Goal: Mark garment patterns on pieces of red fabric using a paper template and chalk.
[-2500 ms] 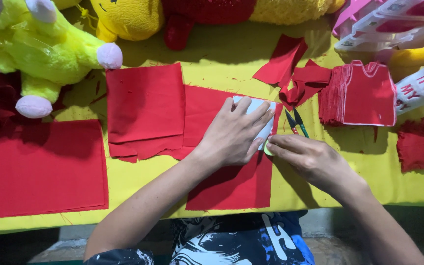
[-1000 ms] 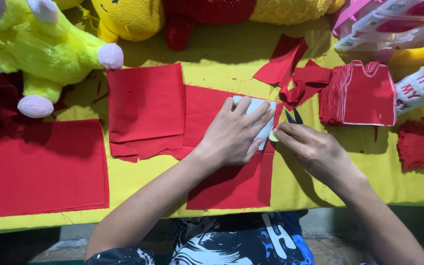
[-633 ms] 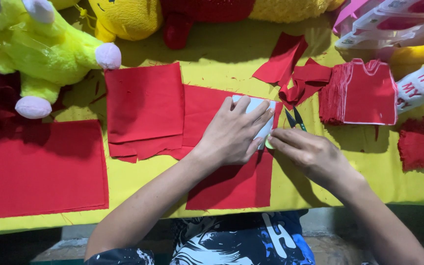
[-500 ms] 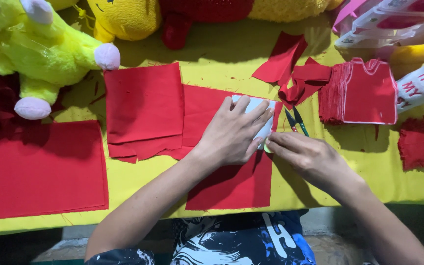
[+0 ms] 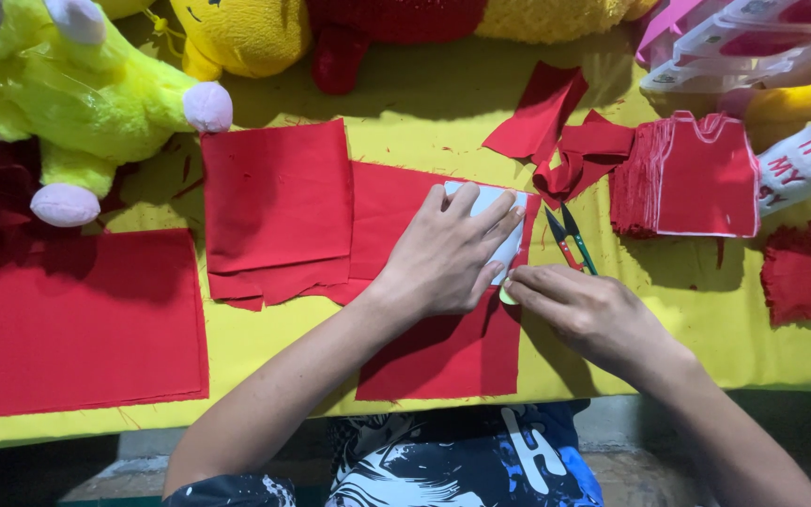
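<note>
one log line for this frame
left hand: flat on white template | right hand: pinching small pale piece at its edge | under: red cloth

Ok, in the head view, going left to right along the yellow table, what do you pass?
Large red cloth sheet → left hand pressing a white template → right hand → stack of red shirt-shaped pieces → small red scrap pile.

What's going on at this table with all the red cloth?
A person is marking red cloth on a yellow table. The left hand presses a white template flat on the cloth, while the right hand holds a small piece of chalk at the template's edge. Small snips lie beside it, and a stack of cut pieces sits to the right.
</note>
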